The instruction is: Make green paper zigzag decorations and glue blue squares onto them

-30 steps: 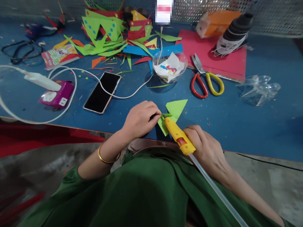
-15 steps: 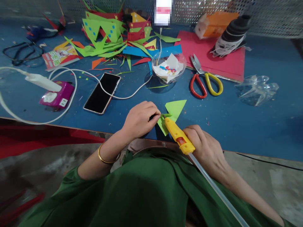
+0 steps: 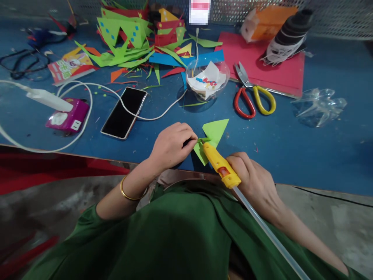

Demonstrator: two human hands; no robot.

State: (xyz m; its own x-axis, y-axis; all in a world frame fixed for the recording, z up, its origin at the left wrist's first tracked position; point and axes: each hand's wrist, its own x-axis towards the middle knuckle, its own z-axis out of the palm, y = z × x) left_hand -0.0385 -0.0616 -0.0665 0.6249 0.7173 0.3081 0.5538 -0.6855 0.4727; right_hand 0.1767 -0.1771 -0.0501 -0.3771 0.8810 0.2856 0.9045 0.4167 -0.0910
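My left hand [image 3: 174, 144] pinches the left end of a narrow green paper strip [image 3: 204, 139] between thumb and fingers. This strip lies across a larger cut piece of light green paper [image 3: 215, 130] near the table's front edge. Wrapped in my right hand [image 3: 253, 171] is a yellow glue gun [image 3: 218, 161], its dark nozzle at the strip, close to my left fingertips. A long clear glue stick [image 3: 268, 229] sticks out of the gun's back end and runs down toward my right forearm. Whether glue is coming out, I cannot tell.
Red-and-yellow-handled scissors [image 3: 246, 91] lie beyond the paper, beside a clear bowl [image 3: 208, 79] of small paper bits. A phone [image 3: 124, 112], white cable and purple power adapter [image 3: 68, 115] are at left. Green scraps [image 3: 125, 56], red sheets [image 3: 268, 74] and a black bottle [image 3: 288, 37] sit behind.
The whole view has shifted slightly, with the table items appearing a little higher. Both hands, the strip and the glue gun hold nearly the same position.
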